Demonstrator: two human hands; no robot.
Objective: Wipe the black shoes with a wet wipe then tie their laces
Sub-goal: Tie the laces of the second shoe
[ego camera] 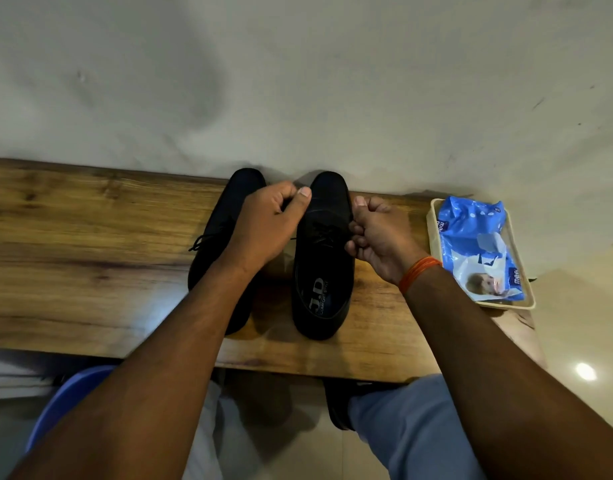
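Note:
Two black lace-up shoes stand side by side on a wooden bench (90,258), toes toward the wall. The right shoe (324,271) shows its printed insole; the left shoe (229,216) is partly hidden by my left forearm, and its lace end (197,242) trails off to the left. My left hand (268,220) is closed on one lace end of the right shoe, pulled up and to the left. My right hand (378,233) pinches the other lace end at that shoe's right side. The laces themselves are hard to make out against the black leather.
A blue pack of wet wipes (482,244) lies in a cream tray (433,220) at the bench's right end. The wall rises right behind the shoes. Below the bench I see my legs, a dark shoe on the floor (336,407) and a blue plastic seat (66,400).

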